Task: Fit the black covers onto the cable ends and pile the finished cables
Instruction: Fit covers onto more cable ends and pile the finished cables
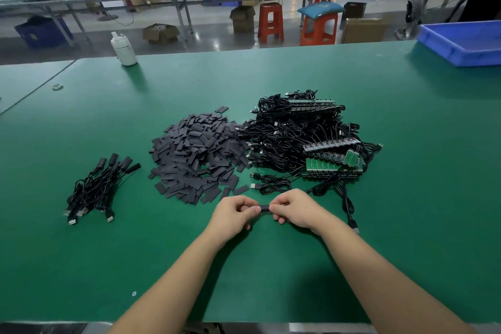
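Observation:
Between my two hands, just above the green table, is one black cover (pixel 264 209). My left hand (pixel 233 213) pinches its left end and my right hand (pixel 294 209) pinches its right end. A black cable (pixel 345 198) trails from under my right hand to a USB plug at the right. Beyond my hands lies a heap of loose black covers (pixel 198 154). To its right sits a tangle of uncovered cables (pixel 295 133) with green circuit boards (pixel 328 164) on their ends. A small pile of finished cables (pixel 100 187) lies at the left.
A white bottle (pixel 123 49) stands at the table's far edge on the left. A blue plastic tray (pixel 461 40) sits at the far right corner. Two loose cables with USB plugs (pixel 268 183) lie just beyond my hands. Orange stools and benches stand behind the table.

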`<state>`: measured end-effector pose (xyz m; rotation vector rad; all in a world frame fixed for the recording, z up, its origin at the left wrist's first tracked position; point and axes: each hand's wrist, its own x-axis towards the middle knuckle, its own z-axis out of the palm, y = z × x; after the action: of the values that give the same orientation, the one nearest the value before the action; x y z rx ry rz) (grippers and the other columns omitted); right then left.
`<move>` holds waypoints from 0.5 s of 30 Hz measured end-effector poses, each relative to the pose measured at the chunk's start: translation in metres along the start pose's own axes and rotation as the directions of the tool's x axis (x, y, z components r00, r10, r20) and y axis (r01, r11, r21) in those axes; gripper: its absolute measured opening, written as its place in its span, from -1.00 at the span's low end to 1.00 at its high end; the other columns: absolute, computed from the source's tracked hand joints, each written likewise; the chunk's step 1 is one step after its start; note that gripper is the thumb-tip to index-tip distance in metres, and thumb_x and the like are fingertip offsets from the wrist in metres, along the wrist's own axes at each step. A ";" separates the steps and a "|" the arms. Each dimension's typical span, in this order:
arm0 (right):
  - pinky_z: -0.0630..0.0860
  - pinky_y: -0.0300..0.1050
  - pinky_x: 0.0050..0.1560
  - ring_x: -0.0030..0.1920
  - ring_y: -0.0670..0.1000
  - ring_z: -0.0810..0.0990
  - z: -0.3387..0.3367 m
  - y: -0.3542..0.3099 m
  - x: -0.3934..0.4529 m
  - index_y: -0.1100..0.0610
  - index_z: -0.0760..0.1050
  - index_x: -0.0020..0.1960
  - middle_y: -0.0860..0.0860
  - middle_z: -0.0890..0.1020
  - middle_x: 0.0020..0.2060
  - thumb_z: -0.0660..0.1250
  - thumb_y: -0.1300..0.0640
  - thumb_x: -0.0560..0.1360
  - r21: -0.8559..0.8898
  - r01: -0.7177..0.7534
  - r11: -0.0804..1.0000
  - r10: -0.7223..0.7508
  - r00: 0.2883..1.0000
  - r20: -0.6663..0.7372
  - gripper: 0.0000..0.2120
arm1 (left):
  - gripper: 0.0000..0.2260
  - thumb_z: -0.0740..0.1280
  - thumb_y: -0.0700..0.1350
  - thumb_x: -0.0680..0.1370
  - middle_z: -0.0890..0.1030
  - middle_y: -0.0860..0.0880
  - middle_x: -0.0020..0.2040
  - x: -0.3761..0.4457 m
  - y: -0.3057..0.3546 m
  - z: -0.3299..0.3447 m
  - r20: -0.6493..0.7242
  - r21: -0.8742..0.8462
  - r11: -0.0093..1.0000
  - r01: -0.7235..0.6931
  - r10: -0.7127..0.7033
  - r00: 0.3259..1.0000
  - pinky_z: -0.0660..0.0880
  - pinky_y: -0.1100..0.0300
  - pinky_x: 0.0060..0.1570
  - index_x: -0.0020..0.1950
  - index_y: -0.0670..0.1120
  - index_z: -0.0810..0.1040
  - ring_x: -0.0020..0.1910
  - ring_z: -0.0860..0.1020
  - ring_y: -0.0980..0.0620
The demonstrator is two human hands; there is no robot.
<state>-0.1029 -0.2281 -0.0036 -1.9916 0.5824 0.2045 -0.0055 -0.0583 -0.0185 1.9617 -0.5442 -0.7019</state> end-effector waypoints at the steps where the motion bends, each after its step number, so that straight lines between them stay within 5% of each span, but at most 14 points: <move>1: 0.58 -0.18 -0.13 -0.33 -0.13 0.61 0.000 -0.002 -0.001 0.07 0.66 -0.10 -0.06 0.69 -0.33 0.35 0.15 0.60 0.031 0.005 1.000 -0.005 1.000 -0.002 -0.86 | -0.96 0.45 -0.13 0.53 0.63 0.04 -0.38 -0.001 0.001 -0.002 0.020 -0.027 1.000 0.011 -0.010 1.000 0.36 0.34 -0.50 -0.10 -0.08 0.65 -0.49 0.50 0.09; 4: 0.55 -0.23 -0.23 -0.30 -0.08 0.63 0.007 -0.011 -0.004 0.12 0.64 -0.09 -0.01 0.70 -0.29 0.34 0.20 0.60 0.168 0.024 0.985 -0.028 0.999 0.022 -0.87 | -0.94 0.46 -0.16 0.52 0.60 0.04 -0.39 -0.003 0.004 -0.009 -0.037 -0.206 0.978 0.037 -0.046 0.998 0.33 0.35 -0.50 -0.13 -0.14 0.66 -0.47 0.45 0.09; 7: 0.64 -0.14 -0.13 -0.25 -0.04 0.67 0.019 -0.026 -0.007 0.17 0.62 -0.07 0.09 0.71 -0.22 0.35 0.22 0.60 0.319 0.035 0.947 -0.049 0.998 0.036 -0.89 | -0.93 0.44 -0.14 0.52 0.60 0.01 -0.34 -0.007 0.008 -0.013 -0.109 -0.460 0.887 0.027 -0.086 0.990 0.38 0.28 -0.36 -0.11 -0.14 0.67 -0.36 0.47 0.08; 10: 0.68 0.05 0.01 -0.15 0.06 0.72 0.035 -0.038 -0.007 0.18 0.65 -0.01 0.17 0.72 -0.12 0.38 0.22 0.59 0.486 0.070 0.871 -0.063 0.998 -0.029 -0.92 | -0.79 0.31 -0.10 0.62 0.67 -0.13 -0.15 -0.015 0.014 -0.011 0.018 -0.536 0.844 0.028 -0.021 1.000 0.53 0.16 -0.13 0.05 -0.21 0.67 -0.19 0.59 0.01; 12: 0.67 0.05 0.03 -0.13 0.08 0.73 0.046 -0.042 -0.004 0.11 0.69 -0.06 0.14 0.74 -0.14 0.41 0.14 0.57 0.420 0.102 0.902 -0.064 0.992 -0.105 -0.90 | -0.76 0.28 -0.10 0.64 0.68 -0.14 -0.11 -0.020 0.014 -0.010 0.023 -0.520 0.854 0.011 0.001 1.000 0.56 0.18 -0.08 0.08 -0.21 0.68 -0.17 0.61 0.01; 15: 0.50 -0.21 -0.23 -0.35 -0.15 0.56 0.054 -0.038 0.001 0.01 0.65 -0.25 -0.09 0.66 -0.37 0.46 -0.15 0.46 0.011 0.105 0.994 -0.098 0.961 -0.257 -0.74 | -0.75 0.28 -0.09 0.64 0.70 -0.13 -0.12 -0.025 0.011 -0.021 -0.113 -0.501 0.865 0.036 -0.107 0.988 0.55 0.21 -0.17 0.02 -0.25 0.66 -0.16 0.62 -0.01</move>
<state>-0.0785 -0.1668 -0.0002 -2.0328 0.6403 -0.1254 -0.0104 -0.0341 0.0056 1.5304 -0.1760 -0.6684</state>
